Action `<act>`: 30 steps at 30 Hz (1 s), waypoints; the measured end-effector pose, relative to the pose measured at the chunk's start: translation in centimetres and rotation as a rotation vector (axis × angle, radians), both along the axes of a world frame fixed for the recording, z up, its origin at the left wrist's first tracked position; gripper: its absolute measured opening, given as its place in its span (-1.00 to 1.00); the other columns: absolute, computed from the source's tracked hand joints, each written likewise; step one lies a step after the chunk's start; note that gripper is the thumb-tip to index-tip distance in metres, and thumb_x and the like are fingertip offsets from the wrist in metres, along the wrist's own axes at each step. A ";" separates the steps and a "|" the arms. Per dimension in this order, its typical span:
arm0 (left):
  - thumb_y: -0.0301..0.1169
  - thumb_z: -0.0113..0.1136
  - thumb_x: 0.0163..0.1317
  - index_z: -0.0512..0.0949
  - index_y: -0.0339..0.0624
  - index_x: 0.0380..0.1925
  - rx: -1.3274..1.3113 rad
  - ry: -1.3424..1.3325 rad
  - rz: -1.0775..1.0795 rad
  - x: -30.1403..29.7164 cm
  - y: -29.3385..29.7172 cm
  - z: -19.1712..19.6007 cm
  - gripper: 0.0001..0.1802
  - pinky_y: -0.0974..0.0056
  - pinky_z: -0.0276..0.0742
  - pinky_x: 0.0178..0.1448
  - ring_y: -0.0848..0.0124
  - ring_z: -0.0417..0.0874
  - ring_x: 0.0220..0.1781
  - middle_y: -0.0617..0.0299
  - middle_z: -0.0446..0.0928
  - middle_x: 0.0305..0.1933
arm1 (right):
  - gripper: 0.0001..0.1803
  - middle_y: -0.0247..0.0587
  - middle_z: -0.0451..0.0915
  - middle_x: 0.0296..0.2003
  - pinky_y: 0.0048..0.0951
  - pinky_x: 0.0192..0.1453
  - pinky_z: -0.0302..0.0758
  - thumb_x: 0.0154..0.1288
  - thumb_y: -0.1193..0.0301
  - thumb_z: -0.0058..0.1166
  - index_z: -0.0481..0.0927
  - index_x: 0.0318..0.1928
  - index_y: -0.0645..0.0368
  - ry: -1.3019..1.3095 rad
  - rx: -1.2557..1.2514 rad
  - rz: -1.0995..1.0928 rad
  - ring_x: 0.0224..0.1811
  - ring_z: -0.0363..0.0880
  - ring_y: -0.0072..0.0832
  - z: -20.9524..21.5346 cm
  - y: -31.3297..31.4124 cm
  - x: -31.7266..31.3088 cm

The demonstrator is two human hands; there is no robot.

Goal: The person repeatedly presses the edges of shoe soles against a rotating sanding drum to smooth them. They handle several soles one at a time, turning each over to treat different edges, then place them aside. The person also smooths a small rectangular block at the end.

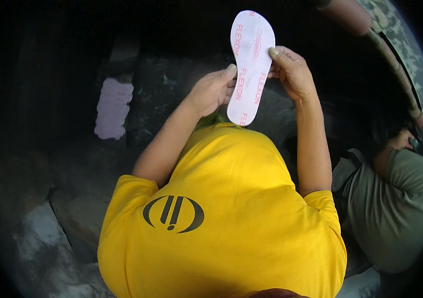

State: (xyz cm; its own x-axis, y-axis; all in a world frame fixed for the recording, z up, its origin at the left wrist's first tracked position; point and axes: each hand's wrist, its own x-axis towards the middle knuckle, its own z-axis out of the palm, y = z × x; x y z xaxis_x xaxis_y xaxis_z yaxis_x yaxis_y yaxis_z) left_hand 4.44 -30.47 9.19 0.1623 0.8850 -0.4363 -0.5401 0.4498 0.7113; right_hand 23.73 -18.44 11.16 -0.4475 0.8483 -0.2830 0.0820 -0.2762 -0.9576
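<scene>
I hold a flat white shoe insole [249,54] with pink print upright in front of me, above my yellow shirt. My left hand [213,90] grips its lower left edge with the fingers curled behind it. My right hand [291,73] pinches its right edge, thumb on the front face. The insole's rounded toe end points up and its narrower heel end hangs down between my wrists.
A stack of pale insoles [113,107] lies on the dark surface to my left. Another person in a grey-green shirt [392,208] sits at my right, with a hand [403,139] raised. A camouflage-patterned sleeve [400,44] shows at the upper right.
</scene>
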 end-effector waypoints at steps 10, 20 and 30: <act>-0.31 0.23 0.41 0.51 -0.35 0.22 -0.153 0.186 0.220 -16.1 -15.7 -9.4 -0.53 0.20 0.66 0.07 0.21 0.72 0.07 -0.02 0.65 0.09 | -0.59 -0.27 0.62 -0.45 -0.45 -0.32 0.46 0.47 0.04 0.11 0.63 -0.31 0.14 -0.449 0.050 0.301 -0.44 0.55 -0.51 -9.9 -10.8 -12.4; -0.35 0.36 0.28 0.52 -0.14 0.00 -0.450 0.066 0.782 -59.4 -24.6 -30.2 -0.66 0.11 0.70 -0.06 0.21 0.69 -0.08 0.13 0.59 -0.05 | -0.69 -0.17 0.64 -0.41 -0.32 -0.31 0.49 0.37 0.23 0.15 0.64 -0.25 0.28 -1.031 -0.189 0.527 -0.44 0.56 -0.39 -29.3 -17.4 -19.9; 0.03 0.23 0.26 0.59 -0.24 0.08 -0.742 0.660 0.896 -97.4 -23.9 -55.3 -0.41 0.00 0.51 0.28 -0.02 0.60 0.19 -0.12 0.56 0.19 | -0.79 -0.22 0.68 -0.40 -0.33 -0.26 0.57 0.20 0.41 0.13 0.70 -0.20 0.22 -0.771 -0.317 0.447 -0.39 0.63 -0.39 -35.0 -18.2 -45.1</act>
State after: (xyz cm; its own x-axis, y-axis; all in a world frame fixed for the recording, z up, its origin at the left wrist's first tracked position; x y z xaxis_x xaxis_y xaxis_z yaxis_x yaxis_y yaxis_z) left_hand -92.93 -54.38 -46.09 -0.7718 0.0952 -0.6287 -0.5025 0.5146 0.6948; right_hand -21.39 -36.67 -23.80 -0.3063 0.4757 -0.8245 0.8221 -0.3045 -0.4810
